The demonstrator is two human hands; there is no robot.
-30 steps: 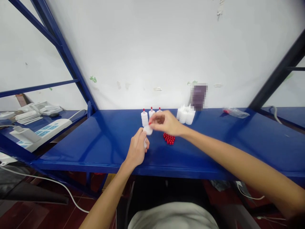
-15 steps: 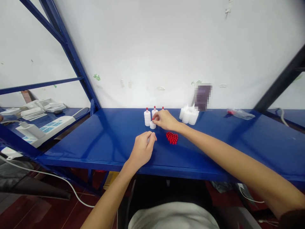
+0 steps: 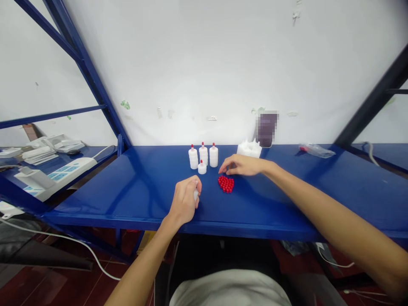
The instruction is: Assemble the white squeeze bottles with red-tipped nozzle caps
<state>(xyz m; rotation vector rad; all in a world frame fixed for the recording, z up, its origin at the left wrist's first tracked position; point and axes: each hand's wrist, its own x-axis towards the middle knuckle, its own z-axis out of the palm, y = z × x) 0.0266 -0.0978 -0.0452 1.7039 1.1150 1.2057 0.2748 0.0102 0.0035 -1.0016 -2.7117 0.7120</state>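
Observation:
My left hand (image 3: 186,199) is closed around a white object (image 3: 196,194), most of it hidden by the fingers; it looks like a small bottle or its lid. Above the near pile of small red caps (image 3: 226,184) hovers my right hand (image 3: 240,165), fingers bent and apart, nothing visible between them. Three white bottles with red tips stand upright farther back: a left one (image 3: 193,157), a middle one (image 3: 203,154) and a right one (image 3: 213,155). In front of them sits a short white nozzle lid (image 3: 202,168), also red-tipped.
A cluster of white bottles (image 3: 249,148) stands behind my right hand, beside a blurred dark phone-like object (image 3: 267,129) leaning on the wall. A clear plastic bag (image 3: 317,150) lies right on the blue table (image 3: 143,187). A white power strip (image 3: 68,172) is at left.
My right hand has left the short red-tipped lid and moved right, over to the red caps. My left hand has come slightly nearer and turned, still holding the white object.

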